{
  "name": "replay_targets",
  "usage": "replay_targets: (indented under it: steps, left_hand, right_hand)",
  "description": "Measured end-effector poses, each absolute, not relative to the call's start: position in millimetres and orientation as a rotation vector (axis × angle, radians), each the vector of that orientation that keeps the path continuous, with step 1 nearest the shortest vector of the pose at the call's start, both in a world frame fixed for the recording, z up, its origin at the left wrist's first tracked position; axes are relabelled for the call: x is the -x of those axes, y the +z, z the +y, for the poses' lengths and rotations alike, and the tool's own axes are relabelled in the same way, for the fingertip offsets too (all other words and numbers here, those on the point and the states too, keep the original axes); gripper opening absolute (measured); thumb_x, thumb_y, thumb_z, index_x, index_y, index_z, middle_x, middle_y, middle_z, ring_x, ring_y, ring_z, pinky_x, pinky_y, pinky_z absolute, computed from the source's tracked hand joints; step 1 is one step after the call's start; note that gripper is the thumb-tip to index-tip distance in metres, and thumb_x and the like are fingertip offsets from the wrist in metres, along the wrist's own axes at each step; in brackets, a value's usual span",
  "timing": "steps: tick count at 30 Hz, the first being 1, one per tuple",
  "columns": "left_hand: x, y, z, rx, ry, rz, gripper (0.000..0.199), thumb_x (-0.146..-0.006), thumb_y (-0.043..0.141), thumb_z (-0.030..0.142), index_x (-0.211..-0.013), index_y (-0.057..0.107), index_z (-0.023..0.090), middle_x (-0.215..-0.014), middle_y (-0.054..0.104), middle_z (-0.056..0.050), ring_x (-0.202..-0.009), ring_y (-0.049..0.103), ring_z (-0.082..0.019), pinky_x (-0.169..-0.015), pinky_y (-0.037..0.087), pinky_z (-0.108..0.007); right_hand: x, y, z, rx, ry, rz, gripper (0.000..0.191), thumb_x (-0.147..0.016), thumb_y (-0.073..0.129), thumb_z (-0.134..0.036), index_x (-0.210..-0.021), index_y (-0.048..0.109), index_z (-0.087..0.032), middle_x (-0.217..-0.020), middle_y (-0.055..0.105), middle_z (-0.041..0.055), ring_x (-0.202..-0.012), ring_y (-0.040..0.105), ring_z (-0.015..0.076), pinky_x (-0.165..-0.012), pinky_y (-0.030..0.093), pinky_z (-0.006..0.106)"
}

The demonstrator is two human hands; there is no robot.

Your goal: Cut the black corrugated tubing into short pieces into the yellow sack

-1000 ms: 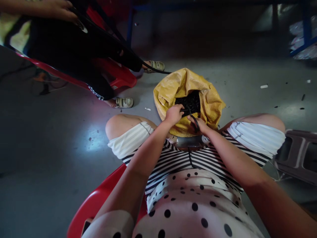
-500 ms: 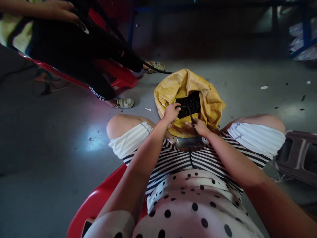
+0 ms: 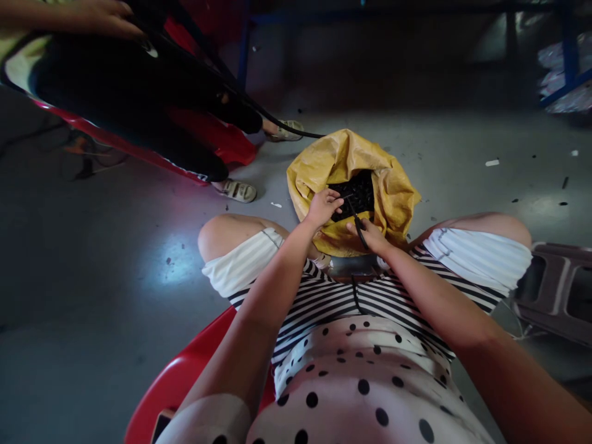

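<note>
A yellow woven sack (image 3: 398,203) stands between my knees with its mouth folded open. Small black pieces (image 3: 363,188) fill the inside. My left hand (image 3: 325,206) hovers over the left side of the opening, its fingers loosely curled and a little apart, with no piece showing clearly between them. At the near rim, my right hand (image 3: 372,235) is closed around a slim black-handled tool (image 3: 359,229). Its thin tip points up and left over the black pieces, close to my left fingertips. The tool is too small and dark to tell its exact kind.
A co-worker in black trousers (image 3: 115,105) sits on a red chair (image 3: 231,145) at the left. A dark hose (image 3: 277,120) runs toward the sack. A grey-brown stool (image 3: 550,290) stands at the right. Scraps dot the floor; a blue frame (image 3: 567,86) stands behind.
The black piece that was pinched in my left fingers no longer shows there, and those fingers have loosened. The tool has shifted slightly left. The co-worker's near foot has moved a little right.
</note>
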State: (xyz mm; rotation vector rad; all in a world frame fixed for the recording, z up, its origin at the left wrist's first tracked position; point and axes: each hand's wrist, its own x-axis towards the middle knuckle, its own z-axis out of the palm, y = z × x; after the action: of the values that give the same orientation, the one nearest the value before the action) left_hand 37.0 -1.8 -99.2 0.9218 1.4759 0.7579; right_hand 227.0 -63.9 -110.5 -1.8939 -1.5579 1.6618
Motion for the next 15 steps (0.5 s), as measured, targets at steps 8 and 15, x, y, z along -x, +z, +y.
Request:
replay_targets:
  steps: [8,15]
  left_hand:
    - [-40.0,-100.4,-2.8,-0.960,0.715,1.463,0.019,-0.083,0.076,0.006,-0.089,0.061,0.015,-0.069,0.065,0.004,-0.056,0.064,-0.009,-0.063,0.049,-0.023]
    - [-42.6,-99.4,-3.4,-0.950,0.687,1.448,0.017,-0.083,0.075,0.005,-0.089,0.063,0.015,-0.070,0.066,0.003,-0.056,0.064,-0.009,-0.063,0.049,-0.023]
  right_hand:
    - [-229.8,-116.0,-62.6,1.796,1.714,-1.507,0.064,-0.081,0.056,-0.086,-0.092,0.059,-0.022,-0.084,0.063,0.0035,-0.082,0.061,0.0238,-0.079,0.048,0.038]
    - [-231.8,-117.5,-60.4,1.822,1.750,-1.501,0.065,-0.083,0.055,-0.085,-0.095,0.061,-0.022,-0.084,0.065,0.0039,-0.083,0.062,0.0241,-0.080,0.048,0.038]
